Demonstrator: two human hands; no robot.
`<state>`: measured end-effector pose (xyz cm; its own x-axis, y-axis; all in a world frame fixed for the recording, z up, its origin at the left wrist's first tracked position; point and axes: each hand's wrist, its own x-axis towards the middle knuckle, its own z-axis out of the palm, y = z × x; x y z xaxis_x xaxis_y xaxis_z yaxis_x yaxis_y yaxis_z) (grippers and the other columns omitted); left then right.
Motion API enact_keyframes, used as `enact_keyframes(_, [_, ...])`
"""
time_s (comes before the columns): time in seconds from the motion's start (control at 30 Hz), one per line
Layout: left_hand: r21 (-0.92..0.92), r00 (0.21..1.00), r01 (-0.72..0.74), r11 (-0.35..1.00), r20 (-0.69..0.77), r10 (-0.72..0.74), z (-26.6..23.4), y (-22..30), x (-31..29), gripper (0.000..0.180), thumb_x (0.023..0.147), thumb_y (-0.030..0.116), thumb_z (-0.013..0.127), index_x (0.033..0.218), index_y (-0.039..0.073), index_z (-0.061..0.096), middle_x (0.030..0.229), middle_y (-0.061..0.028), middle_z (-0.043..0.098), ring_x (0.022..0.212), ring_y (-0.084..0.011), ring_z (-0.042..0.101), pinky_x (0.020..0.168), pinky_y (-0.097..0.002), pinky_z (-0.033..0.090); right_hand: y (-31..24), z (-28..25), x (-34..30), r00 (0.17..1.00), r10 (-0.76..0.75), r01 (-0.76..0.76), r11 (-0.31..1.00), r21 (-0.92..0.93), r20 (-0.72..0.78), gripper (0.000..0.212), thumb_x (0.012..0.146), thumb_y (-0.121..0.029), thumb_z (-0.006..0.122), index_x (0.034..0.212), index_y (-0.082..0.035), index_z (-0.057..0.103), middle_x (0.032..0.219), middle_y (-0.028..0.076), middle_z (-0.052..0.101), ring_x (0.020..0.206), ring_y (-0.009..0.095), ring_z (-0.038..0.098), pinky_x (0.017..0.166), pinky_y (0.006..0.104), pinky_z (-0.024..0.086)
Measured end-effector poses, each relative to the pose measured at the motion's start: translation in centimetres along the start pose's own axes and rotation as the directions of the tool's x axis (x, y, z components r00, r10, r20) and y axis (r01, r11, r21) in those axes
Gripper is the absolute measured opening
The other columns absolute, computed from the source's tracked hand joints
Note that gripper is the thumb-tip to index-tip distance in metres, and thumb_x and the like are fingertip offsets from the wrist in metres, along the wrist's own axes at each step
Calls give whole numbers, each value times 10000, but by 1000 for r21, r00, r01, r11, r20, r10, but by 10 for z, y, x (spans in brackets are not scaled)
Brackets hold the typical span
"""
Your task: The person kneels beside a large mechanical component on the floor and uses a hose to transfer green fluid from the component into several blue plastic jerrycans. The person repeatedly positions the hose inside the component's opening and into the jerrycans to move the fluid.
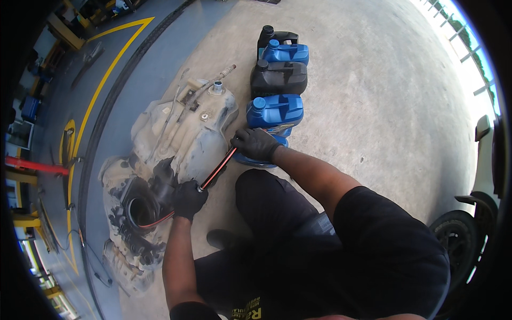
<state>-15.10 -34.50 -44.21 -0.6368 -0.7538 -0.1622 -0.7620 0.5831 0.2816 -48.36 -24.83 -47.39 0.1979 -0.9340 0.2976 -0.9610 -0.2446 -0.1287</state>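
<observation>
A thin black-and-red hose [217,169] runs slantwise between my hands. My left hand [190,200], in a black glove, is closed around it, close to a small metal-looking ring. Beyond that hand, the hose dips into a round dark opening [143,211] in a large, dirty beige plastic tank [184,133]. My right hand [257,144], also gloved in black, grips the hose's upper end beside the blue jugs. That hand hides the hose's end, so I cannot tell whether it enters a jug. A capped blue jug [280,109] stands just beyond my right hand.
More jugs line up farther off: a black jug [282,77], a smaller blue jug [290,52] and another black one behind. A dark hose or cable [114,90] crosses the grey-blue floor at left, near a yellow line [98,98]. A vehicle wheel [456,237] is at right.
</observation>
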Motion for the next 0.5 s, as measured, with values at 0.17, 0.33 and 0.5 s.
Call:
enact_keyframes(0.17, [-10, 1000, -16, 1000, -16, 16, -3, -1, -6, 373, 817, 416, 788, 798, 58, 688, 795, -197, 699, 778, -421, 704, 712, -534, 531, -3, -2, 5, 1000, -26, 26, 999, 24, 1, 233, 977, -217, 618, 1191, -134, 654, 1125, 142, 638, 978, 300, 737, 781, 428, 586])
enact_keyframes(0.33, [36, 997, -51, 998, -57, 53, -16, 5, -4, 382, 860, 448, 785, 837, 82, 678, 827, -158, 700, 817, -377, 710, 723, -513, 544, -4, -2, 2, 1000, 20, -21, 997, 80, 21, 395, 918, -257, 716, 1288, -132, 660, 1216, 126, 650, 1123, 313, 692, 896, 456, 567])
enact_keyframes(0.5, [68, 970, -138, 988, -192, 149, -15, -6, -12, 323, 820, 381, 780, 857, 87, 652, 841, -125, 663, 839, -358, 695, 758, -518, 559, -8, -7, 1, 999, -41, 43, 997, 68, -31, 393, 879, -246, 770, 1259, -174, 701, 1264, 88, 655, 1161, 297, 679, 950, 454, 548])
